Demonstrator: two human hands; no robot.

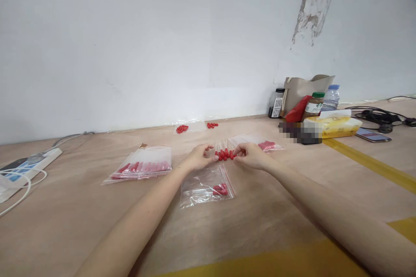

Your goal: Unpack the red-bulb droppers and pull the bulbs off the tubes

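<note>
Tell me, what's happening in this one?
A person's left hand and right hand are on either side of a small cluster of red pieces on a brown surface, both touching or very near it. Whether either grips a piece is too small to tell. A clear bag with red contents lies just in front, and a stack of bags lies to the left.

Jar (313, 108): green round Starbucks emblem (320, 106); wording too small to read.
Bottle (276, 104), left of jar: square code (277, 103); print illegible.
</note>
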